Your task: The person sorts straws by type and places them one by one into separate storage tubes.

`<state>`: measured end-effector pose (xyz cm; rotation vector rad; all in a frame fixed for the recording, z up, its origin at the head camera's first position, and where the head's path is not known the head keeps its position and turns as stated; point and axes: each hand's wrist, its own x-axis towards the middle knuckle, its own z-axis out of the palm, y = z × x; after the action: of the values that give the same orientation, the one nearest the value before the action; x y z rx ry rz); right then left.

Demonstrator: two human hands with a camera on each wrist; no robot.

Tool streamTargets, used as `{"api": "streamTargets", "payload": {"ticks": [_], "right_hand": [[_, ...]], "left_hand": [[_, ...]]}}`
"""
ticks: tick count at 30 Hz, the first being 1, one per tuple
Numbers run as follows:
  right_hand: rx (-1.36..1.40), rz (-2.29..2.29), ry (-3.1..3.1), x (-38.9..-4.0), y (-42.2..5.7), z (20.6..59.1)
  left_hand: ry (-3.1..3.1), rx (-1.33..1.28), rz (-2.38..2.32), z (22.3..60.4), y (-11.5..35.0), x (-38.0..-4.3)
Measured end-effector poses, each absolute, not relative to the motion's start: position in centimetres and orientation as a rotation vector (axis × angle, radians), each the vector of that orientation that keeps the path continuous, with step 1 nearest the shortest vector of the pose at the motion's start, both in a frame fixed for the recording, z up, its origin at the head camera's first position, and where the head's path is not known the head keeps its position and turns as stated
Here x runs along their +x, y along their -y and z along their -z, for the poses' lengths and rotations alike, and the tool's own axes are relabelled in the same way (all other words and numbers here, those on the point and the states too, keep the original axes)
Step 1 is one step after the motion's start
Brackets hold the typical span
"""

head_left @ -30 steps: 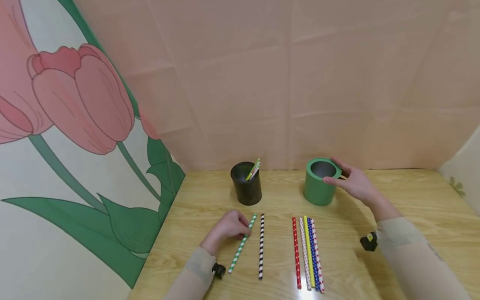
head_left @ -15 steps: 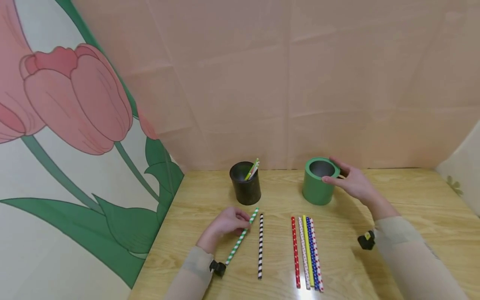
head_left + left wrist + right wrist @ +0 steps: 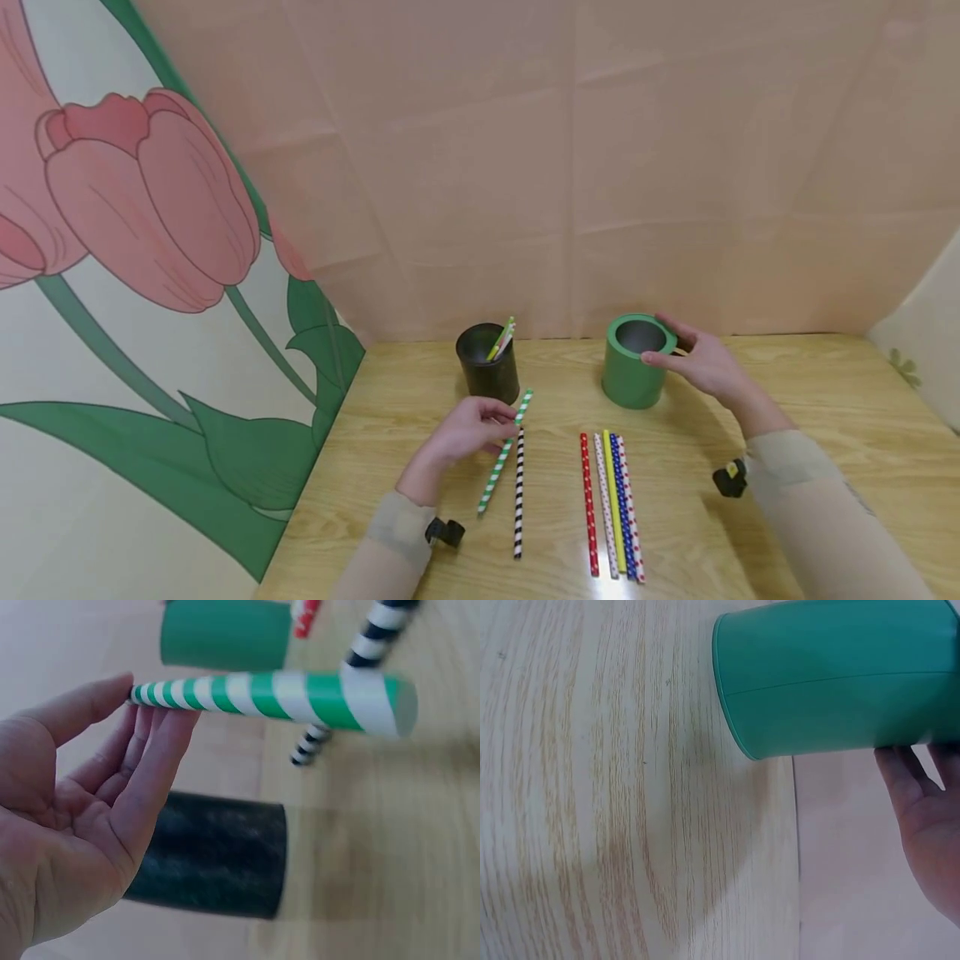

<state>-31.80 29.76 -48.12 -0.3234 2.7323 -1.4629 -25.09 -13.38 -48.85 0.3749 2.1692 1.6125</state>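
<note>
My left hand (image 3: pixel 467 429) pinches a green-and-white striped paper straw (image 3: pixel 495 477) between thumb and fingertips. In the left wrist view the straw (image 3: pixel 274 696) slants toward the camera, its far end at the fingertips. Just beyond that hand stands a black cylindrical cup (image 3: pixel 491 377) with several thin straws (image 3: pixel 501 342) leaning out of it. A black-and-white striped straw (image 3: pixel 519 508) lies to the right, partly crossed by the green one in the head view. My right hand (image 3: pixel 708 365) grips the rim of an upright green cup (image 3: pixel 632 382), thumb in front and fingers behind.
A row of several straws lies right of centre: a red dotted one (image 3: pixel 589 508), a yellow one (image 3: pixel 615 504), a blue one (image 3: pixel 624 508) and white dotted ones. The wooden table (image 3: pixel 825 400) meets a pink draped backdrop (image 3: pixel 675 208); a tulip-painted wall (image 3: pixel 135 350) borders the left.
My left hand has lifted the green-and-white straw and carried it forward and rightward, toward the black-and-white one. My right hand keeps its grip on the green cup.
</note>
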Motion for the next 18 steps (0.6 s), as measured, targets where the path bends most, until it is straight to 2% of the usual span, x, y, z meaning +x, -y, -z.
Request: {"api": "streamTargets", "payload": {"ticks": [12,18], "right_hand": [[-0.306,1.484,-2.731,-31.7,-30.0,48.4],[-0.315,1.469,-2.777,-31.4,-29.9,48.2]], "left_hand": [[-2.140,0.569,-1.834,44.3,9.4,-24.1],[-2.149,0.594,-2.038,43.4,7.3,-23.9]]}}
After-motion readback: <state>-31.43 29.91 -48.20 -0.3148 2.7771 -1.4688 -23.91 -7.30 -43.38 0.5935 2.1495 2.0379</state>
